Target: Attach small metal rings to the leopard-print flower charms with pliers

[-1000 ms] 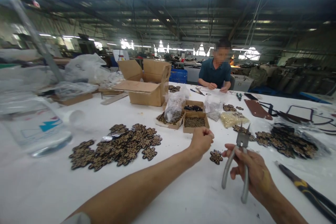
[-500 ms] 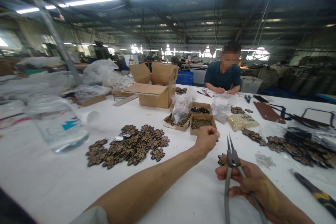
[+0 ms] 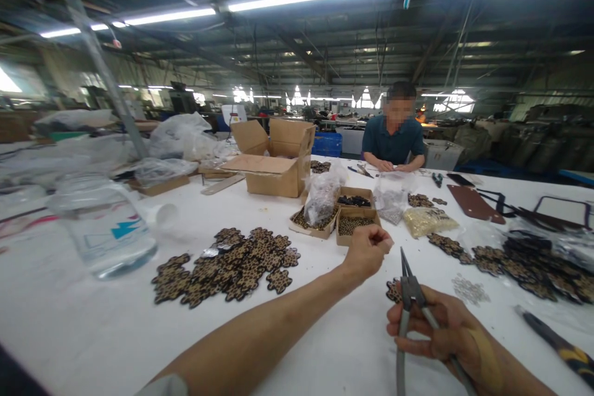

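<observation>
My left hand (image 3: 369,250) is pinched closed beside the small box of brass-coloured beads (image 3: 353,223); what its fingertips hold is too small to name. My right hand (image 3: 440,328) is wrapped round long-nosed pliers (image 3: 411,289), whose tips point up and away, close to my left fingertips. A leopard-print flower piece (image 3: 393,290) lies just behind the pliers, partly hidden by them. A large pile of similar pieces (image 3: 236,263) lies left of my left forearm. Small pale bits (image 3: 470,289) are scattered right of the pliers.
A clear jug of water (image 3: 104,229) stands at the left. Beyond are an open cardboard box (image 3: 273,173), a plastic bag (image 3: 320,195) and a yellowish packet (image 3: 429,220). Other pliers (image 3: 557,337) lie at the right edge. A person (image 3: 393,133) sits across the white table (image 3: 111,334).
The plier jaws have closed together and my right hand has shifted slightly down and right. My left hand has moved slightly right, still pinched. The view has tilted up a little.
</observation>
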The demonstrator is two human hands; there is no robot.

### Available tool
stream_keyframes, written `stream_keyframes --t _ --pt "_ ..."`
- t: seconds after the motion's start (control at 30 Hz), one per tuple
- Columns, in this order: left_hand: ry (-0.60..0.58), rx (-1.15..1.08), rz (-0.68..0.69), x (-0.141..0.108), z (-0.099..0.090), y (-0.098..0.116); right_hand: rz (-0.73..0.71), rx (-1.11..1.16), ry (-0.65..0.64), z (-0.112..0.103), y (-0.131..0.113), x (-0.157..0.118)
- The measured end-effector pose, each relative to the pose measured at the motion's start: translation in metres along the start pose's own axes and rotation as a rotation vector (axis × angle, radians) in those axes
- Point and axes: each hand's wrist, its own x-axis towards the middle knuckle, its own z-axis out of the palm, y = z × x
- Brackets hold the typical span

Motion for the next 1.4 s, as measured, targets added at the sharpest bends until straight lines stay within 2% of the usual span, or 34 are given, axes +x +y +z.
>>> stream_keyframes --t 0.57,0.97,1.1,1.3,1.4 --pt "-0.095 0.118 0.242 -0.011 -0.001 0.017 -0.014 0.035 -0.057 -0.005 0.001 0.000" --pt "0.004 0.043 0.268 -0.024 0.006 0.018 -0.053 0.133 -0.169 -0.018 0.021 0.016" --pt "-0.022 -0.045 0.222 -0.024 0.008 0.016 -0.104 0.141 -0.194 -0.017 0.027 0.019" --pt "-0.099 -0.458 -0.022 -0.017 0.011 0.016 -0.114 0.139 -0.174 -0.019 0.027 0.021" --pt "-0.144 -0.563 -0.079 -0.015 0.010 0.019 -0.120 0.140 -0.184 -0.022 0.029 0.022"
